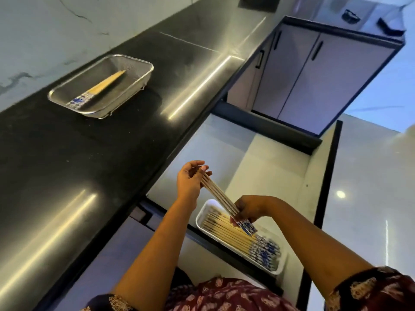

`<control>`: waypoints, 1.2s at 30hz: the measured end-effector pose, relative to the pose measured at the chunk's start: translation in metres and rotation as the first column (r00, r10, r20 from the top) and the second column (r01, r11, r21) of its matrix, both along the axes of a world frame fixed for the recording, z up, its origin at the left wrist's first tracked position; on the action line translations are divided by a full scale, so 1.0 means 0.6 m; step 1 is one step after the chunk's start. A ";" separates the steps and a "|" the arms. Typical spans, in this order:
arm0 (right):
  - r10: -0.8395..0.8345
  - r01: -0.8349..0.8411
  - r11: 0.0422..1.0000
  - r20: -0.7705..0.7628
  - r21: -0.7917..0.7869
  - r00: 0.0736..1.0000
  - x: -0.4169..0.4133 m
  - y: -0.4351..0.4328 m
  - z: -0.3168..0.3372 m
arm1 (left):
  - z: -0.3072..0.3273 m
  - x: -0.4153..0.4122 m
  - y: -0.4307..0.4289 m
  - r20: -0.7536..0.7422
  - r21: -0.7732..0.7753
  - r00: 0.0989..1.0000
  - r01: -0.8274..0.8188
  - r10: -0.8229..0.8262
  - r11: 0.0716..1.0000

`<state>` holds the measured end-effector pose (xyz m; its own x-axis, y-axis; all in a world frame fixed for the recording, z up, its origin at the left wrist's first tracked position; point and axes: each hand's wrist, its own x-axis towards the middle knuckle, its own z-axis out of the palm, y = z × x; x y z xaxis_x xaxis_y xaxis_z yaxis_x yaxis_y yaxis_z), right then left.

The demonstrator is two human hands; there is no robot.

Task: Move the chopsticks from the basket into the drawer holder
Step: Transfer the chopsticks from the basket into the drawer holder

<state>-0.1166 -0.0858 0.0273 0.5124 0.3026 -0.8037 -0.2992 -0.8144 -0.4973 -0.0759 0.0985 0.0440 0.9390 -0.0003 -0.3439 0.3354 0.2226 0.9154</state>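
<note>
A bundle of wooden chopsticks [219,195] with blue-and-white patterned ends is held between both hands above the open drawer. My left hand [190,181] grips the plain tips, and my right hand [249,209] is closed around the patterned ends. Just below them a white holder tray [200,215] in the drawer holds several chopsticks of the same kind lying side by side. On the black counter at upper left, a metal mesh basket [139,81] still contains a few chopsticks [98,88].
The open drawer [265,158] has a pale floor and a dark front edge on the right. A cabinet [314,70] with black handles stands beyond it. The glossy black counter [67,176] runs along the left, below a marble wall.
</note>
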 end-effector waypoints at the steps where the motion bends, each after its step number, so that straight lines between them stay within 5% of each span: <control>1: 0.001 -0.002 1.000 -0.028 -0.016 1.000 -0.011 -0.007 -0.007 | -0.014 -0.007 -0.005 -0.020 0.009 1.000 0.013 -0.013 1.000; 4: 0.055 -0.055 0.990 -0.005 -0.127 0.998 -0.038 -0.020 -0.029 | -0.053 -0.030 -0.016 -0.069 0.073 0.997 0.037 -0.032 0.997; 7: 0.169 -0.146 0.941 0.050 -0.304 0.984 -0.062 -0.023 -0.050 | -0.084 -0.057 -0.019 -0.046 0.357 0.999 0.042 -0.027 0.933; 11: 0.213 -0.160 0.896 0.085 -0.414 0.973 -0.087 -0.024 -0.070 | -0.113 -0.091 -0.007 0.120 0.734 0.960 0.088 -0.255 0.673; 15: 0.216 -0.142 0.878 0.115 -0.457 0.969 -0.097 -0.020 -0.079 | -0.137 -0.107 0.005 0.130 0.906 0.809 0.138 -0.573 0.400; 21: 0.245 -0.105 0.828 0.187 -0.550 0.951 -0.113 -0.001 -0.085 | -0.157 -0.116 0.001 -0.008 0.958 0.610 0.232 -0.793 0.168; 36: 0.358 -0.102 0.803 0.338 -0.588 0.870 -0.151 0.014 -0.080 | -0.172 -0.128 -0.010 -0.218 0.910 0.477 0.415 -0.852 0.000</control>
